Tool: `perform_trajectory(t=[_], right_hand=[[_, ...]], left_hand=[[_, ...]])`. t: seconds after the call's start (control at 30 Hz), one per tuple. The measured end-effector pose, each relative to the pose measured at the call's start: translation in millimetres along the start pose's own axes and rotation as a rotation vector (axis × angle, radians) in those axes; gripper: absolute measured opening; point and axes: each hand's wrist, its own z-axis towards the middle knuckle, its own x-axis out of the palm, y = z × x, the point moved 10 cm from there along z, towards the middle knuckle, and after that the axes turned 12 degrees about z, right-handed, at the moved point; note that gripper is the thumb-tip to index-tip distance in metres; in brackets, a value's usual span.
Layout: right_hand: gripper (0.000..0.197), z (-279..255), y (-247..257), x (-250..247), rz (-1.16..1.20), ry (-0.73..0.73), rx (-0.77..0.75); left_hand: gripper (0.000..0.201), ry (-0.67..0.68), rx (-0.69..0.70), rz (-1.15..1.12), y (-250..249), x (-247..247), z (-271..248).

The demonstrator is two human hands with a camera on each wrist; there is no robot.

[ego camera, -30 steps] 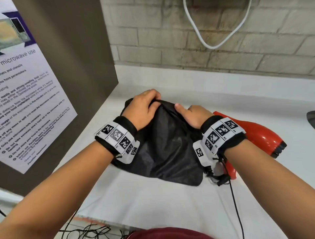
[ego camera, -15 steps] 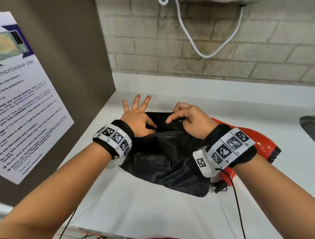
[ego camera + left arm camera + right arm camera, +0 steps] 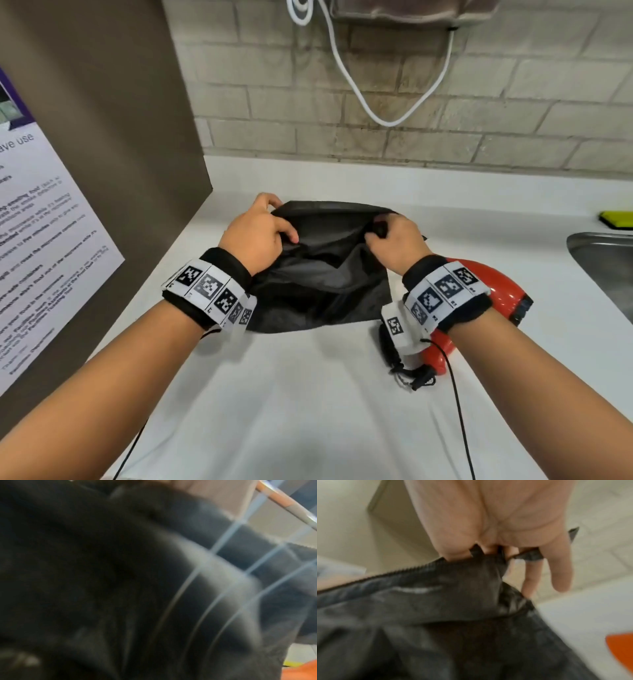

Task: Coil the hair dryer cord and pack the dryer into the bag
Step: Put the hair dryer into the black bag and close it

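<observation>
A black fabric bag (image 3: 322, 274) lies on the white counter (image 3: 308, 394) with its zipped mouth pulled wide at the far edge. My left hand (image 3: 257, 229) grips the left side of the mouth. My right hand (image 3: 390, 236) pinches the right end of the mouth; the right wrist view shows thumb and fingers (image 3: 530, 574) holding the bag (image 3: 436, 615) by the zip. The red hair dryer (image 3: 493, 291) lies on the counter right of the bag, partly hidden by my right wrist, with its coiled black cord (image 3: 411, 373) by the handle. The left wrist view is blurred dark fabric (image 3: 120, 588).
A brown panel with a printed notice (image 3: 44, 240) stands on the left. A brick wall with a hanging white cable (image 3: 387, 120) closes the back. A steel sink (image 3: 606, 267) and a yellow-green sponge (image 3: 616, 219) are at the right. Thin black wires run from my wristbands.
My left hand, which was spread open half a second ago, now grips the bag's mouth. Both hands have pulled the opening apart and lifted it.
</observation>
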Motion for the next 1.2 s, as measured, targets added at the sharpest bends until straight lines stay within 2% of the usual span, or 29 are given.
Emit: perform_trajectory(t=[0.03,0.07,0.13,0.2,0.27,0.33,0.4,0.5,0.53,0.57,0.63,0.7,0.8,0.9,1.0,1.07,1.13,1.2], right_hand=[[0.012,-1,3,-6,0.132,-0.063,-0.006],[0.007,-4,9,-11,0.224,-0.105,-0.036],[0.032,-9,17,-11,0.242,-0.084,-0.096],[0.036,-15,22,-1,0.116,0.038,-0.111],[0.036,-20,18,6,-0.100,0.127,-0.079],[0.031,-22,13,3,-0.330,0.086,-0.048],[0.034,-20,11,-9,-0.412,-0.034,-0.020],[0.042,-10,1,-24,-0.119,-0.147,0.051],[0.037,-7,-3,-26,-0.001,-0.162,0.073],[0.029,-6,-7,-27,0.091,-0.169,0.093],[0.015,-8,-9,-26,0.194,-0.164,0.091],[0.029,-12,-2,-21,0.253,-0.120,0.016],[0.043,-19,3,-3,0.283,0.046,-0.034],[0.041,-26,3,14,0.253,0.192,-0.052],[0.025,-30,3,19,0.147,0.222,-0.047],[0.030,-28,0,23,-0.080,0.219,-0.068],[0.051,-25,-9,26,-0.339,0.212,-0.024],[0.049,-21,-12,17,-0.438,0.145,0.043]], left_hand=[[0.028,0.036,-0.021,0.046,2,7,0],[0.026,0.062,-0.039,0.080,4,13,-1],[0.032,0.090,-0.073,0.131,11,21,-1],[0.049,0.094,-0.100,0.203,18,22,0],[0.052,0.097,-0.107,0.283,20,19,-2],[0.042,0.102,-0.103,0.336,14,17,-7],[0.046,0.142,-0.039,0.338,1,26,-15],[0.051,0.118,0.227,0.095,-37,30,-34],[0.051,0.116,0.285,0.027,-44,31,-39],[0.049,0.117,0.286,0.002,-42,32,-40],[0.047,0.105,0.152,0.053,-21,38,-33],[0.047,0.108,-0.016,0.100,6,45,-24],[0.047,0.097,-0.241,-0.069,41,45,-14],[0.036,0.022,-0.416,-0.200,62,37,-12],[0.033,-0.073,-0.460,-0.200,61,24,-14],[0.041,-0.077,-0.422,-0.102,48,19,-14],[0.054,0.010,-0.335,0.025,30,27,-14],[0.066,0.129,-0.243,0.160,15,43,-19]])
